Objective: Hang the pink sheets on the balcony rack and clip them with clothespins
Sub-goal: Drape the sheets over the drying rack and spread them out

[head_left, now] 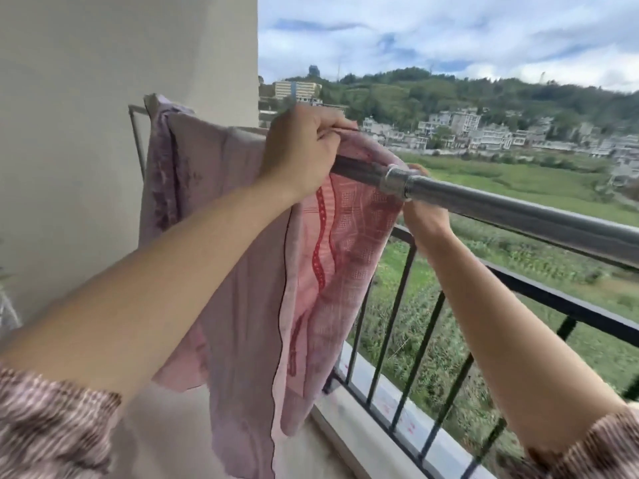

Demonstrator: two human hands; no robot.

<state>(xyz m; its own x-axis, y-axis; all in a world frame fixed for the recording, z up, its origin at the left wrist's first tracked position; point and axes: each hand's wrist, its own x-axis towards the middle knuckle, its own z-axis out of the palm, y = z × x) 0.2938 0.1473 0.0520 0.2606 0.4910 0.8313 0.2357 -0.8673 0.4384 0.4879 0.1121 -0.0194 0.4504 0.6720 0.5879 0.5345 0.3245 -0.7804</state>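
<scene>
The pink sheet (249, 271) is up on the rack's metal pole (518, 210), draped over it at the wall end and hanging down in long folds inside the black balcony railing (553, 302), its red-patterned side showing on the right. The left hand (304, 150) is right on top of it, fingers curled tight in a fist around a bunched fold of the sheet at the pole. The right hand (423, 212) reaches up from under the pole just beside the sheet's right edge, by the pole's shiny coupling (396, 183); its fingertips peek over the top, but the pole hides the rest, so whether it has any cloth is impossible to say. Further left, a mauve cloth (162, 167) hangs on the rack's far end against the pale wall (86, 98). Patterned sleeves (52, 426) show at both arms. Beyond the railing: green fields, a cluster of houses, a wooded hill under cloudy sky.
</scene>
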